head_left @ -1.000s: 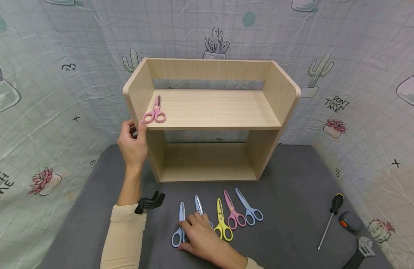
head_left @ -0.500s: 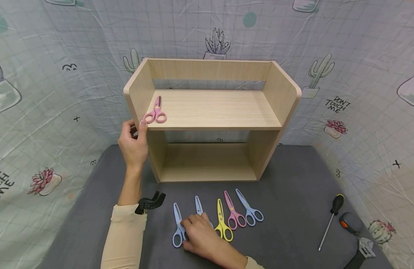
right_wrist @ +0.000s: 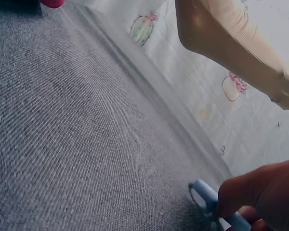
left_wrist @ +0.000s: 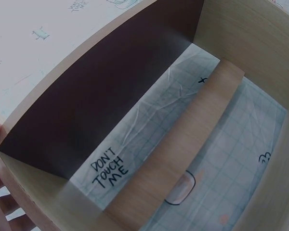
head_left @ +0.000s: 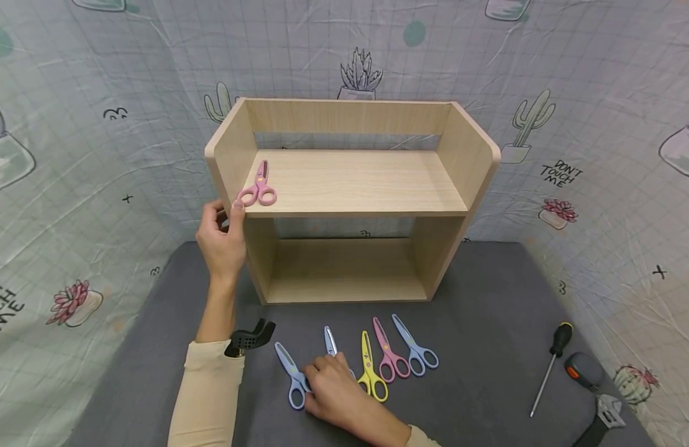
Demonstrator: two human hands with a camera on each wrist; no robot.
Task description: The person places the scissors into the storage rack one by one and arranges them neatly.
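My left hand (head_left: 221, 242) grips the left side panel of a light wooden shelf unit (head_left: 350, 180), thumb at its front edge by the upper board. Pink scissors (head_left: 259, 186) lie on that board near the thumb. Low in front of the shelf, my right hand (head_left: 335, 388) pinches the handles of blue scissors (head_left: 291, 375), whose blades point up and left. The right wrist view shows the thumb against a blue handle (right_wrist: 207, 192). Another pair of blue scissors (head_left: 330, 341) is partly hidden behind the right hand. Yellow scissors (head_left: 366, 366) lie just right of it.
Pink scissors (head_left: 389, 354) and blue scissors (head_left: 412, 347) lie further right on the grey cloth (head_left: 473, 347). At the far right are a screwdriver (head_left: 551, 366), a black and orange object (head_left: 583, 369) and a black-handled metal tool (head_left: 604, 413). A patterned sheet (head_left: 322, 56) surrounds the table.
The blue scissors at the right hand have turned, their blade tips swinging left from nearly upright. The right hand has shifted slightly right. My left hand stays at the shelf.
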